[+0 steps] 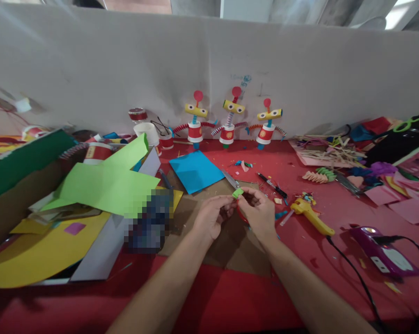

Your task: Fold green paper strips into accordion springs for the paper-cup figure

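hands: left hand (212, 217) and right hand (259, 211) pinch a small green paper piece (237, 193) between them | under them: brown cardboard (230, 243) on a red table (230, 301) | right: yellow glue gun (311, 214), purple device (381, 253) | behind: blue paper (195, 171), scissors (230, 178), three paper robots (228, 121) along the wall | left: green paper (106, 185), yellow sheet (38, 255)

Red tabletop (230, 301) – blue sheet (196, 170) at 12, lime paper (108, 185) at 10, yellow glue gun (312, 215) at 3, small green bit (237, 193) ctr.
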Motion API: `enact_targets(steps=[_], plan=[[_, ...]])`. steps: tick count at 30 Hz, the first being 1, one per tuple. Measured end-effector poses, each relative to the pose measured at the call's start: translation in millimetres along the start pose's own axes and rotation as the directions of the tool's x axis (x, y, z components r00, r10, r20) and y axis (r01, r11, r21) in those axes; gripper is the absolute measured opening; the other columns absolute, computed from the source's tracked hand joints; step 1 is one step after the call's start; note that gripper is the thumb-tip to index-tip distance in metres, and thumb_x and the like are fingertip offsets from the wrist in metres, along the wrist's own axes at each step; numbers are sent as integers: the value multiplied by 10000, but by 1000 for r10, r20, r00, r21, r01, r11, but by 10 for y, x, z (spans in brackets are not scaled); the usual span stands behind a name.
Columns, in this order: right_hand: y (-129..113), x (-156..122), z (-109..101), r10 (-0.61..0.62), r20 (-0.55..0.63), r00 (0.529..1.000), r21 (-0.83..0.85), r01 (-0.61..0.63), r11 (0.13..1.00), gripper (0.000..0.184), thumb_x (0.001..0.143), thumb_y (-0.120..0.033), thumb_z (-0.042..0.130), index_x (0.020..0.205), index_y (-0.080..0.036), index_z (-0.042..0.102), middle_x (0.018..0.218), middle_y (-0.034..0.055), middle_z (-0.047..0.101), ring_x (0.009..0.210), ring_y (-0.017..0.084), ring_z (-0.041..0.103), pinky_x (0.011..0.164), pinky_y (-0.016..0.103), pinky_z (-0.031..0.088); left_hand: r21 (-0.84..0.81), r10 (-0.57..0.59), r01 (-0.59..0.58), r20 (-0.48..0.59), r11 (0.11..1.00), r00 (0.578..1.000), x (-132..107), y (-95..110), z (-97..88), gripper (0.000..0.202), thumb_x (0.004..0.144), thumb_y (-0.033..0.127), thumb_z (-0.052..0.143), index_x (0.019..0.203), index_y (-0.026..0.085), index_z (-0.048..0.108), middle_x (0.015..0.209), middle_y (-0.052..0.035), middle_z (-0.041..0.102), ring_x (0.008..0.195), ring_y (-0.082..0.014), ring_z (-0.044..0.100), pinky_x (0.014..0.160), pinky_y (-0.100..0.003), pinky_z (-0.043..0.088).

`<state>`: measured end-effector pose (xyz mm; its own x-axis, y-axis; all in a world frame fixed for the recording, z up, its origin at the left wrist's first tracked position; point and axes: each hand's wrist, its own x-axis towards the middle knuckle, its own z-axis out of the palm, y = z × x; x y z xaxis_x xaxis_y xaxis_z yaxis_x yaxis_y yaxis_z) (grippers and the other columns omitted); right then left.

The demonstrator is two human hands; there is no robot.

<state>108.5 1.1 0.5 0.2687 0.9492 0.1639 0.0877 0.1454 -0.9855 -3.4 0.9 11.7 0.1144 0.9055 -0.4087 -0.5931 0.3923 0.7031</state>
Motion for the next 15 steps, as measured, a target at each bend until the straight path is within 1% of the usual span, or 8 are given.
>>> enact_targets(steps=[4, 7, 10, 15], plan=[[-16, 5, -11, -10, 19, 1000, -11, 10, 1000, 210, 672, -266, 625, 856, -168, 645, 774, 36, 661, 684, 156, 600, 684, 317, 488, 5, 28, -28, 28, 1000, 999, -18, 14, 10, 123, 534, 165, 737, 601, 114, 648, 561, -16, 594, 540, -75, 527, 549, -198, 410], [-25, 10, -18, -14, 38, 999, -13, 14, 1000, 201, 674, -260, 622, 853, -172, 650, 779, 36, 665, 688, 159, 607, 681, 315, 490, 34, 35, -35, 12, 999, 999, -22, 17, 21, 140, 523, 180, 748, 604, 119, 651, 583, -25, 614, 543, -80, 530, 549, -206, 403], [-16, 15, -22, -4, 47, 999, -8, 4, 1000, 198, 672, -254, 624, 849, -170, 651, 767, 36, 669, 678, 160, 609, 671, 310, 493, 79, 67, -66, -11, 995, 998, -23, 13, 26, 155, 522, 199, 751, 617, 121, 657, 597, -30, 623, 537, -84, 525, 545, -210, 395], [18, 20, -25, -4, 77, 997, 23, 2, 1000, 215, 675, -259, 625, 866, -160, 643, 795, 46, 679, 705, 165, 618, 689, 309, 495, 167, 131, -127, -12, 978, 991, -5, -5, 10, 163, 540, 234, 738, 602, 120, 641, 527, -1, 572, 496, -68, 479, 509, -199, 348]])
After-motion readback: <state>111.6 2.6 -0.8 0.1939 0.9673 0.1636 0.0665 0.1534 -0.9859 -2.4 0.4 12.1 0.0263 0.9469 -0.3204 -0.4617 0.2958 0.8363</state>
